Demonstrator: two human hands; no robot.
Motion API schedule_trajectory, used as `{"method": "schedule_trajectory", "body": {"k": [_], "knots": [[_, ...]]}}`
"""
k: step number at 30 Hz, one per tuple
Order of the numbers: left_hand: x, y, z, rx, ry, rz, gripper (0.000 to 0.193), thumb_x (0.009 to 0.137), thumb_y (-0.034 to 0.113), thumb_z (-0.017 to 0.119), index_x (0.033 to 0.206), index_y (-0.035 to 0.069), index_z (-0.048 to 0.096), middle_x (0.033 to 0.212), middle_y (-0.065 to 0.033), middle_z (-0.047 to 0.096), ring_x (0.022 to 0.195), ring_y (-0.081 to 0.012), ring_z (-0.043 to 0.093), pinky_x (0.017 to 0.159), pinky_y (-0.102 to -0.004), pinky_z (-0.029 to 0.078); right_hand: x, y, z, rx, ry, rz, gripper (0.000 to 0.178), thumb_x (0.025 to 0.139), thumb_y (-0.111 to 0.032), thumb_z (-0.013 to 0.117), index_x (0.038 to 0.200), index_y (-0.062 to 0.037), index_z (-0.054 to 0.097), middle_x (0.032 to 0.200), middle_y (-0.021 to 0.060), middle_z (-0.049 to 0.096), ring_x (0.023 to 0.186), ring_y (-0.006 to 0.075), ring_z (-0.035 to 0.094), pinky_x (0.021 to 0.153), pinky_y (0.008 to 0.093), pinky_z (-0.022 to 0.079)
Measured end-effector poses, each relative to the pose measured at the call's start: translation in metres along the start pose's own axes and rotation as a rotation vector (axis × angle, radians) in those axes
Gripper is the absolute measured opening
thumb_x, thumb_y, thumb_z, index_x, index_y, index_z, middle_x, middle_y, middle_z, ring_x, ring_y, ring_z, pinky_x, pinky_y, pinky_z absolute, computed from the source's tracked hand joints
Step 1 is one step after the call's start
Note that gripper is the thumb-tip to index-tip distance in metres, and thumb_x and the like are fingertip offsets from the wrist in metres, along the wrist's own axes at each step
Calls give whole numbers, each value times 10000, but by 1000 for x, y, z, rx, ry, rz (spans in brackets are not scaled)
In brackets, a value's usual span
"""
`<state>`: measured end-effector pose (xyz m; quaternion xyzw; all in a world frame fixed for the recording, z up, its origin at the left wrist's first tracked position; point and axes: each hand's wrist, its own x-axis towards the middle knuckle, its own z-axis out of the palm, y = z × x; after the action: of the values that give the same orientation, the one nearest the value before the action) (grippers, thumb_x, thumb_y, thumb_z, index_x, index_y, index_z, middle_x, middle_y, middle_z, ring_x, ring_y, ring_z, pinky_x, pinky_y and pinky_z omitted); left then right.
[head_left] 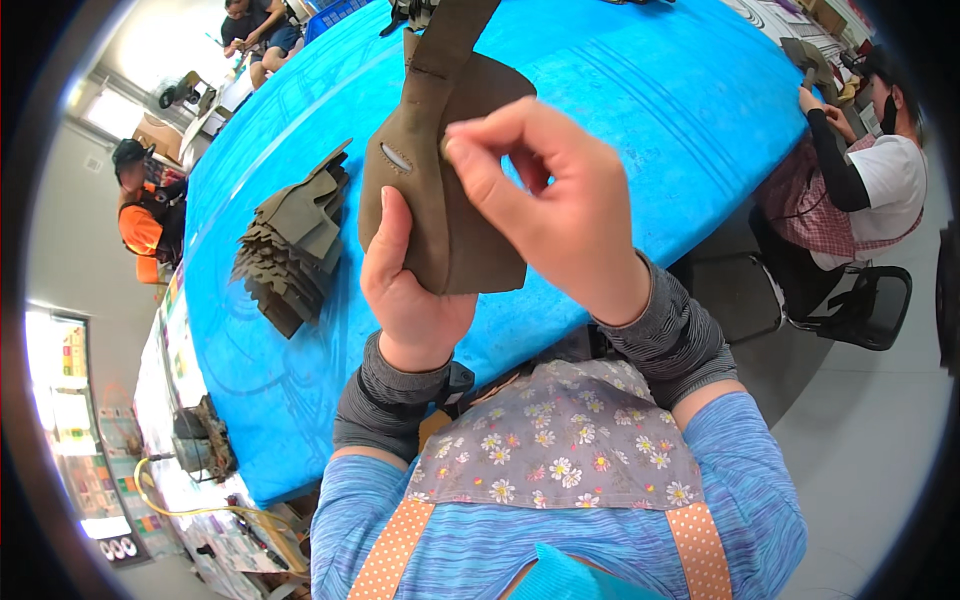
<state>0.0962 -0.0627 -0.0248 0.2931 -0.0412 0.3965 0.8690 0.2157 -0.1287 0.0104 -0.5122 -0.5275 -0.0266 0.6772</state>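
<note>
My left hand (pixel 420 310) holds an olive-brown sewn piece (pixel 425 235) of leather-like material upright above the table. Its thumb presses on the front, and the other fingers are hidden behind. A stitched oval slit shows on the piece's left side, a raised seam runs down the middle, and a wide strap-like part extends upward. Close to the right of the seam is my right hand (pixel 565 205), thumb and forefinger pinched together. Whatever is in that pinch, if anything, is too small to make out.
A stack of cut olive-brown pieces (pixel 295 240) lies on the blue-covered table (pixel 640 120) to my left. More dark pieces sit at the far edge. A person (pixel 850 170) works at the right edge beside a black chair (pixel 860 305); other people sit at the far left.
</note>
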Motion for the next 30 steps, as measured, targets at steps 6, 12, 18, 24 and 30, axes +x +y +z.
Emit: {"method": "schedule_trajectory", "body": {"k": [6, 12, 18, 24, 30], "knots": [[-2, 3, -6, -29, -29, -36, 459, 1022, 346, 375, 1315, 9, 483, 1255, -142, 583, 1145, -263, 569, 1011, -404, 436, -20, -9, 0, 12, -69, 11, 75, 809, -37, 710, 878, -32, 683, 708, -21, 616, 539, 19, 424, 462, 191, 310], [-1, 5, 1, -1, 43, -37, 473, 1030, 368, 370, 1306, -1, 473, 1238, -128, 593, 1108, -250, 588, 952, -386, 467, -40, 3, 9, -52, -19, -312, 215, 722, 59, 723, 909, -18, 647, 695, 58, 629, 525, 176, 536, 489, 280, 392], [2, 14, -2, -118, 20, -111, 483, 1021, 372, 382, 1340, 20, 466, 1303, -140, 561, 1138, -281, 573, 1002, -412, 439, -59, 5, 17, -49, -118, -331, 207, 686, 3, 731, 865, -42, 638, 667, 40, 579, 556, 204, 537, 453, 317, 430], [2, 7, -1, -136, -50, -45, 461, 1023, 334, 377, 1338, 8, 461, 1299, -148, 561, 1161, -282, 568, 1019, -412, 431, -25, 6, -8, 20, -7, -262, 163, 717, 0, 726, 856, -50, 659, 717, 19, 626, 527, 144, 477, 467, 252, 375], [-7, 0, 6, 60, -58, -12, 482, 1027, 317, 354, 1393, 4, 383, 1351, -141, 514, 1220, -276, 530, 1031, -426, 423, 19, 9, -8, 52, 312, -121, 97, 812, -58, 724, 898, -42, 681, 711, -5, 632, 531, 39, 425, 464, 203, 345]]}}
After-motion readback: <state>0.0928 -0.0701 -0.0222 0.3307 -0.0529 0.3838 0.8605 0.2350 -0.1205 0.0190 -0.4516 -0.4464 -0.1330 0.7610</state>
